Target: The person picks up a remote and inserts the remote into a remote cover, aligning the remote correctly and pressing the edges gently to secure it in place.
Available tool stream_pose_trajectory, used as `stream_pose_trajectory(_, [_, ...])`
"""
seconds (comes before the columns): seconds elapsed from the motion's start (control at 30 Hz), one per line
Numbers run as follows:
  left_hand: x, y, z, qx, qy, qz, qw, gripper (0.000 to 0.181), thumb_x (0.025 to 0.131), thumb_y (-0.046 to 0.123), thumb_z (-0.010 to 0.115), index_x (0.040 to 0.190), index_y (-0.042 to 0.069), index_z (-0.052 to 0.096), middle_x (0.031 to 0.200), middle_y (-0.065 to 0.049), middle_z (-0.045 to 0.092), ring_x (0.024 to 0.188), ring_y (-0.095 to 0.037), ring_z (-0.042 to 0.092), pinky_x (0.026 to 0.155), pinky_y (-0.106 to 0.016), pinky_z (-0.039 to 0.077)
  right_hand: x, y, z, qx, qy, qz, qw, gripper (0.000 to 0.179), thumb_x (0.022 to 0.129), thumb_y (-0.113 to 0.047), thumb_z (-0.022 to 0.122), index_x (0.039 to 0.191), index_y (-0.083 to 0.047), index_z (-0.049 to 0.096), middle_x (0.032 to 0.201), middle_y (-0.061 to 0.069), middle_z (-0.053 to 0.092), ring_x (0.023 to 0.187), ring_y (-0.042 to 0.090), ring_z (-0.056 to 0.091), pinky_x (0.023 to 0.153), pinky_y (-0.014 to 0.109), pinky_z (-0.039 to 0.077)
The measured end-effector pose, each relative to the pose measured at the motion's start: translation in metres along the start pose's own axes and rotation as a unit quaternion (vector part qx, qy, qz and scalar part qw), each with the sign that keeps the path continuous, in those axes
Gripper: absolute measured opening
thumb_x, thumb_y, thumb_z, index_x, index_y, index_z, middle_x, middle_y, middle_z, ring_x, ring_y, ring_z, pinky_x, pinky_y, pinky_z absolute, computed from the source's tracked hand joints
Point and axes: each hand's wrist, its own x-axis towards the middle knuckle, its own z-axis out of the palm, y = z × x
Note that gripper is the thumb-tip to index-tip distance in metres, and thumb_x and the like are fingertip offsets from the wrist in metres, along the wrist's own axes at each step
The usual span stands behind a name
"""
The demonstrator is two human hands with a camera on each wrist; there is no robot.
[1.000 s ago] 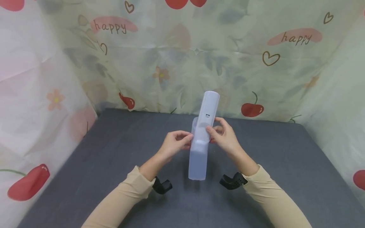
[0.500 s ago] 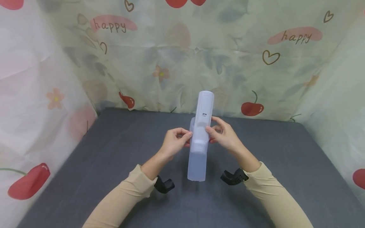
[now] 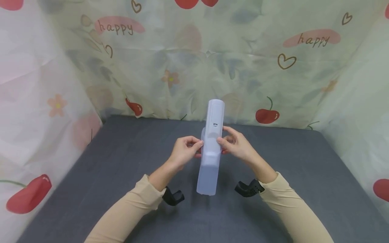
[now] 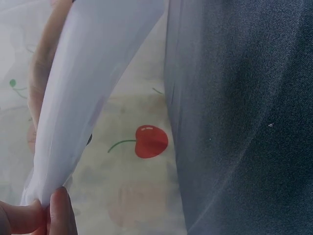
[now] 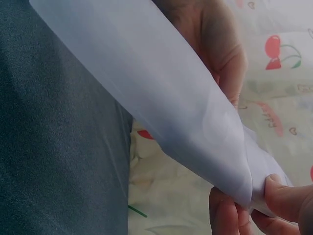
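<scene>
A long white device (image 3: 215, 113) with a rounded body and a small dark port slants up above the table. Its lower part sits in a translucent plastic sleeve (image 3: 207, 179) that runs on below it. My left hand (image 3: 183, 151) pinches the sleeve's left edge between thumb and fingers. On the other side, my right hand (image 3: 238, 145) grips the device and sleeve, thumb on the front and fingers around the right side. In the right wrist view the sleeve (image 5: 161, 83) looks wide and smooth, narrowing toward the fingertips (image 5: 276, 188). What kind of device this is, I cannot tell.
A dark grey cloth-covered table (image 3: 136, 209) lies beneath both hands. Behind it hangs a pale curtain (image 3: 170, 37) printed with cherries, hearts and "happy". Black wrist mounts (image 3: 173, 196) sit under both beige sleeves (image 3: 127, 212).
The device's upper end has swung to the left, and the sleeve's lower end has shifted slightly left and down. Both hands keep their hold.
</scene>
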Motion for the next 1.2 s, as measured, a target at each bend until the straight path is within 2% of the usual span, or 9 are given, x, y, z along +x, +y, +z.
stream_pose_trajectory(0.17, [0.001,0.0,0.0,-0.003,0.004,-0.009,0.9999,0.017,0.09,0.009,0.061,0.093,-0.006,0.065,0.082,-0.008,0.06,0.067,-0.009,0.059,0.072,-0.04,0.058,0.0,-0.001,0.001,0.001,-0.005,-0.002,1.0,0.054,0.094,-0.019,0.056,0.141,-0.004,0.033,0.095,0.025,0.065,0.072,0.012,0.061,0.07,0.032,0.056])
stream_pose_trajectory(0.4, [0.002,0.001,-0.002,-0.007,-0.01,-0.018,0.9998,0.016,0.09,0.009,0.06,0.096,-0.005,0.064,0.087,-0.01,0.062,0.073,-0.012,0.063,0.072,-0.034,0.058,0.0,-0.002,0.001,-0.006,0.012,-0.019,0.9997,0.053,0.092,-0.017,0.059,0.14,-0.006,0.037,0.089,0.02,0.064,0.071,0.012,0.061,0.068,0.035,0.056])
stream_pose_trajectory(0.5, [0.002,0.004,-0.003,-0.008,-0.026,-0.024,0.9993,0.02,0.091,0.012,0.059,0.104,-0.003,0.062,0.098,-0.015,0.065,0.083,-0.017,0.066,0.075,-0.034,0.057,0.0,-0.003,0.001,-0.006,0.03,-0.027,0.9992,0.052,0.091,-0.015,0.06,0.138,-0.006,0.04,0.088,0.019,0.063,0.071,0.013,0.062,0.068,0.04,0.057])
stream_pose_trajectory(0.6, [0.002,0.007,-0.004,-0.006,-0.038,-0.018,0.9991,0.032,0.092,0.017,0.059,0.121,0.006,0.053,0.106,-0.018,0.065,0.091,-0.023,0.067,0.077,-0.037,0.057,0.001,-0.004,0.001,-0.006,0.035,-0.027,0.999,0.051,0.091,-0.016,0.061,0.138,-0.006,0.042,0.091,0.019,0.063,0.073,0.013,0.063,0.069,0.042,0.057])
stream_pose_trajectory(0.77, [0.005,0.009,-0.005,0.017,-0.052,0.004,0.9985,0.051,0.092,0.026,0.06,0.138,0.018,0.041,0.099,-0.017,0.062,0.085,-0.023,0.067,0.074,-0.041,0.057,0.001,-0.004,0.004,-0.019,0.018,-0.023,0.9994,0.053,0.091,-0.017,0.061,0.139,-0.006,0.041,0.097,0.022,0.062,0.075,0.015,0.066,0.07,0.037,0.057])
stream_pose_trajectory(0.83, [0.007,0.009,-0.006,0.02,-0.054,0.003,0.9983,0.051,0.092,0.028,0.06,0.138,0.017,0.043,0.099,-0.017,0.059,0.081,-0.023,0.067,0.072,-0.042,0.057,0.001,-0.003,0.005,-0.02,0.014,-0.025,0.9994,0.053,0.091,-0.016,0.061,0.139,-0.005,0.041,0.098,0.022,0.061,0.075,0.016,0.067,0.068,0.034,0.057])
stream_pose_trajectory(1.0, [0.009,0.007,-0.008,0.018,-0.051,-0.001,0.9985,0.045,0.092,0.033,0.059,0.132,0.016,0.049,0.117,-0.019,0.055,0.081,-0.028,0.067,0.069,-0.039,0.058,-0.001,0.001,0.009,-0.019,-0.006,-0.035,0.9992,0.054,0.091,-0.014,0.061,0.139,-0.003,0.041,0.099,0.023,0.06,0.075,0.017,0.067,0.068,0.029,0.055])
stream_pose_trajectory(1.1, [0.009,0.008,-0.009,0.024,-0.037,0.004,0.999,0.043,0.092,0.034,0.059,0.13,0.016,0.05,0.121,-0.018,0.055,0.082,-0.027,0.066,0.068,-0.036,0.058,-0.002,0.004,0.009,0.003,-0.015,-0.03,0.9994,0.053,0.091,-0.013,0.061,0.139,-0.003,0.04,0.103,0.024,0.06,0.08,0.014,0.066,0.073,0.032,0.056])
stream_pose_trajectory(1.2, [0.009,0.009,-0.01,0.029,-0.019,0.012,0.9993,0.042,0.092,0.032,0.059,0.129,0.016,0.051,0.119,-0.018,0.057,0.082,-0.026,0.066,0.067,-0.034,0.058,-0.003,0.006,0.007,0.027,-0.025,-0.009,0.9993,0.045,0.091,-0.013,0.06,0.132,0.002,0.047,0.106,0.024,0.062,0.085,0.012,0.066,0.08,0.039,0.056])
